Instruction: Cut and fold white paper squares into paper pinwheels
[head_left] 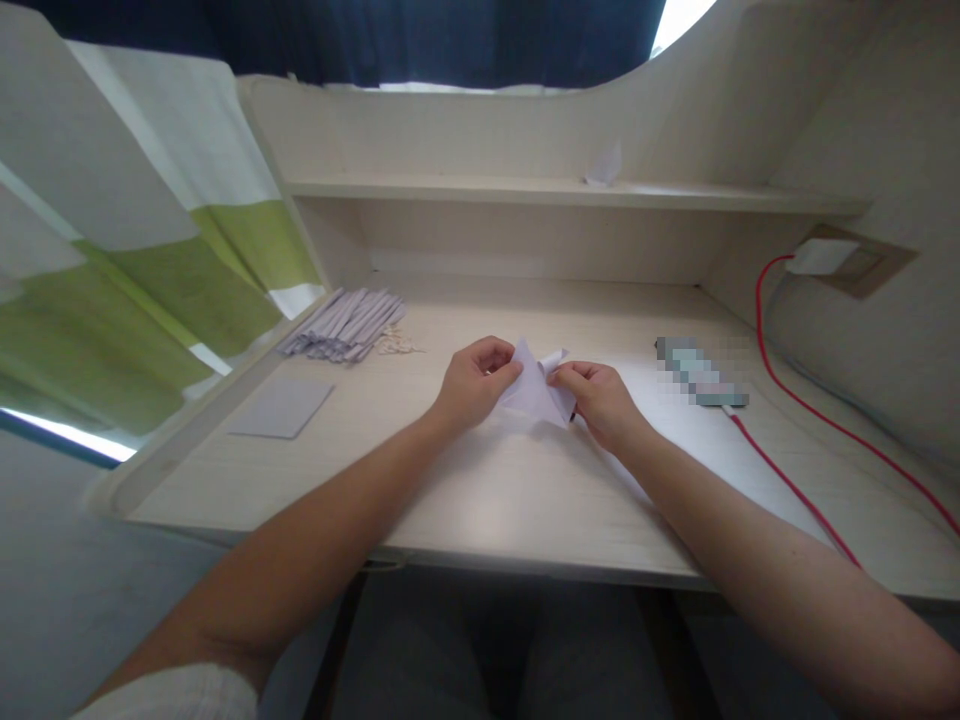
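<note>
We pinch the folded paper (534, 392) from both sides, left hand (471, 384) and right hand (598, 398), steadying its creases low over the desk (480, 500). A strip pile (343, 325) lies well left of the paper, a flat sheet (282, 407) nearer left.

The desk (525, 500) looks like pale wood laminate, smooth with a faint grain and soft sheen. The folded sheet (534, 392) is thin matt paper, creased. The strips (345, 325) look like paper too. The cable (795, 490) is glossy red plastic. The curtain (150, 260) is matt cloth.
</note>
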